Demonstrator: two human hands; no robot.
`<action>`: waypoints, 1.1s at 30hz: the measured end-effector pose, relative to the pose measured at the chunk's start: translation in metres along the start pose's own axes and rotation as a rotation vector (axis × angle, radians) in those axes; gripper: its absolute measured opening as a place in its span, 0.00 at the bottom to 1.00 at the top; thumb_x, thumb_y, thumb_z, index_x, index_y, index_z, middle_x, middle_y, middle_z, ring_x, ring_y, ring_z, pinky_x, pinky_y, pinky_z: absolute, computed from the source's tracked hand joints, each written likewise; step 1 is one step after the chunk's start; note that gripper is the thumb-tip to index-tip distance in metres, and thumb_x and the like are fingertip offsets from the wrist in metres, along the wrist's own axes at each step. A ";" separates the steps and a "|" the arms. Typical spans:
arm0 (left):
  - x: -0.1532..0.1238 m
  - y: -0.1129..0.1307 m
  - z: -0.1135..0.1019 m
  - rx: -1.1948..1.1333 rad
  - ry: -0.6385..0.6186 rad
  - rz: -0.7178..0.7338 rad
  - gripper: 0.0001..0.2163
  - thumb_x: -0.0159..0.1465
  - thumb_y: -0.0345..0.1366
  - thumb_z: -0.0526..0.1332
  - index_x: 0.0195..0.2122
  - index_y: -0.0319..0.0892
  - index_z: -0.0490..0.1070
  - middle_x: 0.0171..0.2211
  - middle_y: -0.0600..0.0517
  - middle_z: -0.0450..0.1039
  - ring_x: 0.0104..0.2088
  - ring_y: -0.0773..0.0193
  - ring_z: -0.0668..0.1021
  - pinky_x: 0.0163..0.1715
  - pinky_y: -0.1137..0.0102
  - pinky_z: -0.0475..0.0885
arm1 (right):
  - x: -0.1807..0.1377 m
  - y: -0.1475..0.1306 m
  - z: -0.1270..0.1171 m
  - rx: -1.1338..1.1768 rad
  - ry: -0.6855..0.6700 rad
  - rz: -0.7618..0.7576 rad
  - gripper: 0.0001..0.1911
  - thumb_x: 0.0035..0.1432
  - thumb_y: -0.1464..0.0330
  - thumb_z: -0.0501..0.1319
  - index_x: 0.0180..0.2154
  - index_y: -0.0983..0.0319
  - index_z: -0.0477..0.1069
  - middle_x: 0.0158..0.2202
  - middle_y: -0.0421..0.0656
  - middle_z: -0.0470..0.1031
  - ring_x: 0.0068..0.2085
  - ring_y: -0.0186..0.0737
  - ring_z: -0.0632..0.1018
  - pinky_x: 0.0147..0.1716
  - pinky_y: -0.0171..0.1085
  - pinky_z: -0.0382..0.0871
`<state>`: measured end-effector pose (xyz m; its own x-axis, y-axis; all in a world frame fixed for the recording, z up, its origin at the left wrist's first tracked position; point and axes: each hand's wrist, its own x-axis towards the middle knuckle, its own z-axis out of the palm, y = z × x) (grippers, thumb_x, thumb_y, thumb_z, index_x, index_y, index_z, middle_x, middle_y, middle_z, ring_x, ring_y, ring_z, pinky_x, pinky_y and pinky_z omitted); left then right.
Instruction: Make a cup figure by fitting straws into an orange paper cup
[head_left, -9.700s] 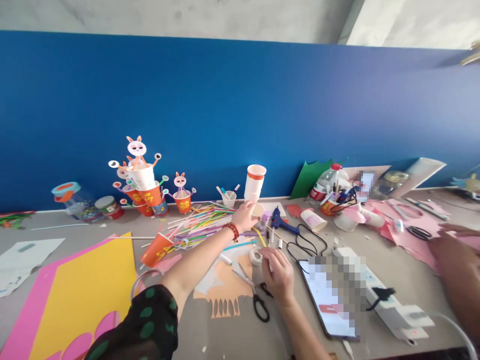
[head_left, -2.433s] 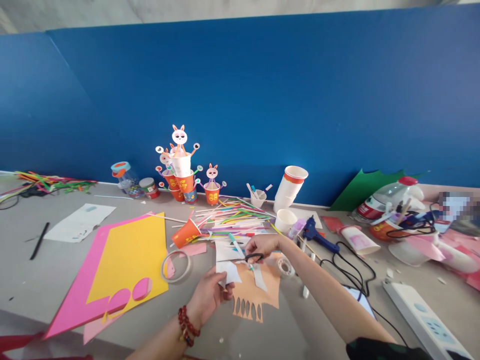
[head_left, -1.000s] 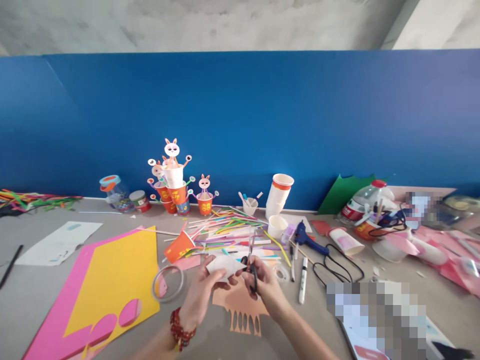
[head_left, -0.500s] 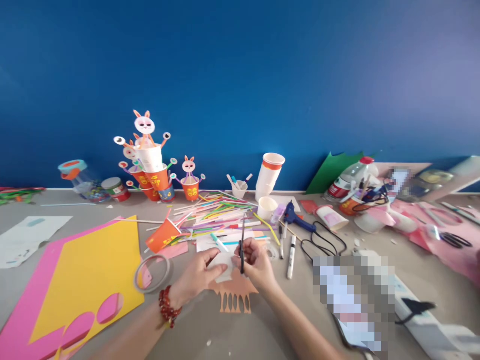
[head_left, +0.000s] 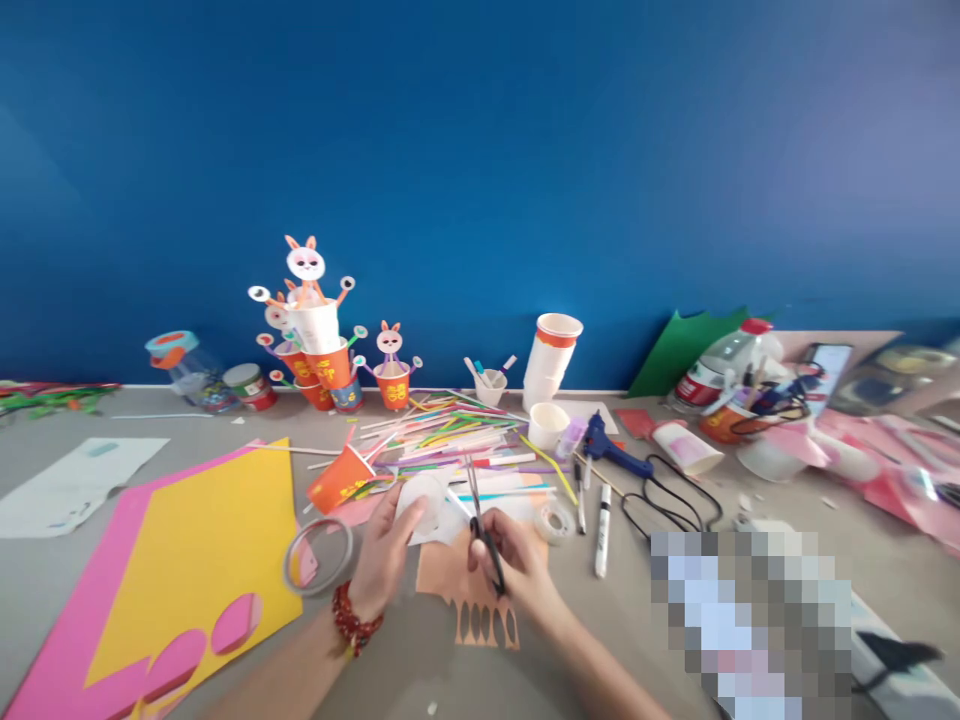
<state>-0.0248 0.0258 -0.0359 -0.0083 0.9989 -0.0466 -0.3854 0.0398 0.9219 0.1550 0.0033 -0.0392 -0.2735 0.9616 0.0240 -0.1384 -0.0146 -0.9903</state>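
My left hand [head_left: 377, 562], with a beaded bracelet at the wrist, pinches a roundish piece of white paper [head_left: 429, 503] between thumb and fingers. In my right hand [head_left: 519, 560] are black-handled scissors [head_left: 475, 500], their blades pointing up and slightly apart. The blades stand just right of the white paper and do not appear to touch it. Beneath both hands lies an orange paper sheet [head_left: 439, 573] with several petal-shaped holes along its near edge. A roll of clear tape [head_left: 555, 522] rests right of my right hand.
Yellow paper [head_left: 202, 540] and a grey tape ring [head_left: 346, 560] lie at left. Behind my hands are scattered sticks [head_left: 442, 425], a tipped orange cup [head_left: 341, 480] and rabbit-topped cups [head_left: 330, 365]. To the right are a marker [head_left: 602, 532] and a corded blue glue gun [head_left: 619, 455].
My left hand has raised and turned the white paper away from the scissors. The scissors have come off it, tilting left with blades parted. The whole view has shifted slightly.
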 end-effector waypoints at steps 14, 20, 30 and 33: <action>-0.010 0.008 0.010 -0.065 0.108 0.047 0.15 0.59 0.43 0.66 0.45 0.42 0.73 0.41 0.47 0.79 0.42 0.55 0.80 0.41 0.65 0.74 | -0.011 0.009 0.012 -0.034 -0.113 0.076 0.26 0.53 0.45 0.63 0.29 0.61 0.62 0.24 0.40 0.70 0.25 0.34 0.69 0.24 0.32 0.59; -0.019 0.009 0.014 0.066 0.121 -0.005 0.17 0.58 0.44 0.66 0.45 0.41 0.75 0.38 0.47 0.80 0.43 0.52 0.80 0.44 0.64 0.74 | -0.009 0.010 0.010 0.002 -0.157 0.082 0.25 0.56 0.46 0.62 0.30 0.61 0.62 0.24 0.40 0.71 0.25 0.34 0.70 0.25 0.32 0.60; -0.021 0.006 0.017 0.072 0.037 -0.036 0.13 0.61 0.44 0.64 0.42 0.42 0.75 0.41 0.48 0.79 0.40 0.57 0.79 0.43 0.67 0.73 | -0.009 0.013 0.008 0.062 -0.171 0.122 0.25 0.54 0.47 0.63 0.29 0.61 0.61 0.23 0.40 0.72 0.23 0.32 0.69 0.23 0.31 0.58; -0.022 0.006 0.016 0.051 0.014 -0.053 0.11 0.62 0.42 0.63 0.42 0.42 0.74 0.42 0.49 0.78 0.40 0.58 0.78 0.42 0.68 0.73 | -0.009 0.014 0.008 0.068 -0.179 0.137 0.25 0.54 0.46 0.63 0.30 0.61 0.61 0.22 0.40 0.72 0.22 0.32 0.69 0.22 0.31 0.59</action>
<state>-0.0121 0.0049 -0.0236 -0.0026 0.9949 -0.1012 -0.3382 0.0944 0.9363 0.1479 -0.0081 -0.0519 -0.4578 0.8854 -0.0804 -0.1503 -0.1662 -0.9746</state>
